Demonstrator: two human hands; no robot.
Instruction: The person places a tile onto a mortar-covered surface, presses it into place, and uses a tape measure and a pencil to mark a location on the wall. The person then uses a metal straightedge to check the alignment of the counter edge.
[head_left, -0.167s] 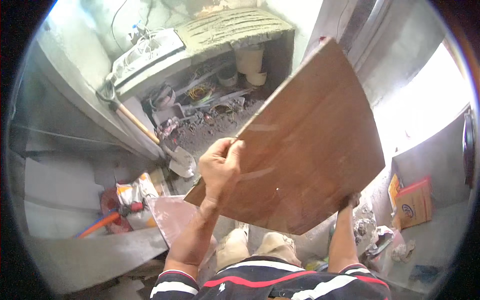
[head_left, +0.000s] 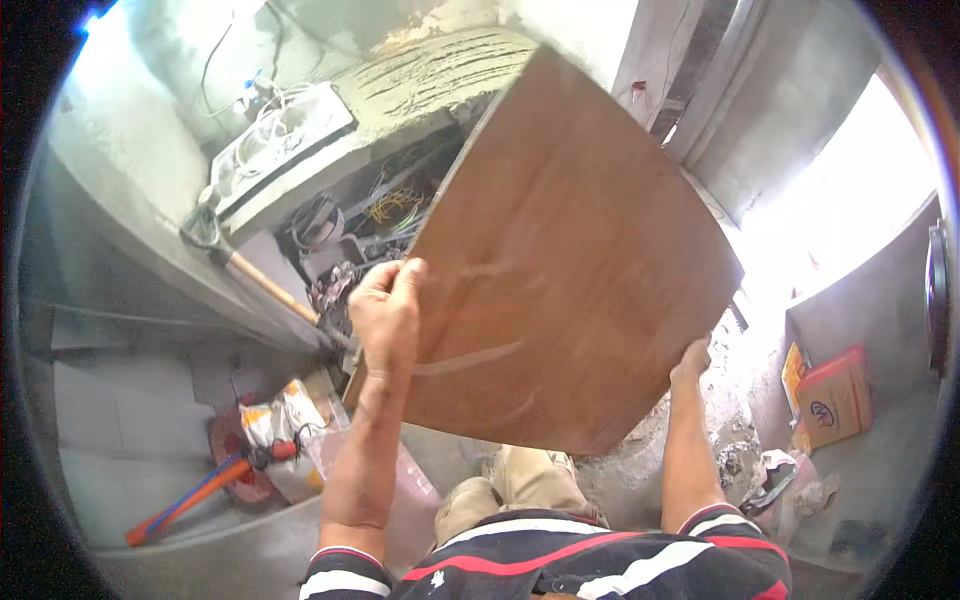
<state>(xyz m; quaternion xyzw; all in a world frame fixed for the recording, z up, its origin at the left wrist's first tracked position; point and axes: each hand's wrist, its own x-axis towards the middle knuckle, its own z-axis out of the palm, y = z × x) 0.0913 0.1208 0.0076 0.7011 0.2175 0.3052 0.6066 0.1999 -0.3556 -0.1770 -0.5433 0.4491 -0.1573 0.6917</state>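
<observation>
A large brown board [head_left: 570, 260], flat and roughly rectangular, is held up in front of me at a tilt. My left hand [head_left: 385, 310] grips its left edge, with the thumb lying on the near face. At the lower right edge my right hand [head_left: 692, 358] is closed round the board, its fingers partly hidden behind it. Pale scuff marks cross the lower left of the board's face. The board covers much of the floor and part of the counter beyond it.
A rough cement counter [head_left: 430, 75] bears a white sink [head_left: 275, 140] with coiled cable. A wooden-handled shovel [head_left: 270, 285] leans at the left. An orange and blue tool [head_left: 195, 495] and bags [head_left: 285, 415] lie lower left. A red-topped cardboard box [head_left: 835, 400] stands right, near plastic and debris.
The board has shifted left and turned slightly, and both hands have moved with it. Its upper corner now covers the buckets under the counter. The view has shifted a little.
</observation>
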